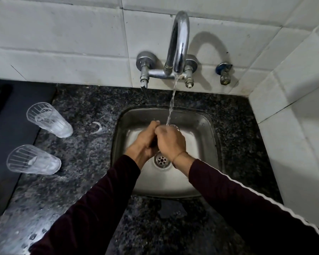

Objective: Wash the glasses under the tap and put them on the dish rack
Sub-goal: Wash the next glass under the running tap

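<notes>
I hold a clear ribbed drinking glass over the square steel sink, my right hand curled round it, my left hand closed against its near side, beneath the stream from the curved chrome tap. I should turn it slowly so water reaches everywhere. Two other clear glasses stand on the speckled granite counter, far left.

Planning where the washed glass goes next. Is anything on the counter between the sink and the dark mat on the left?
Yes. Two glasses stand at the mat's near edge, partly blocking it. Otherwise the counter between shows only water drops and a small white curved scrap. Both hands hold a glass over the sink.
</notes>
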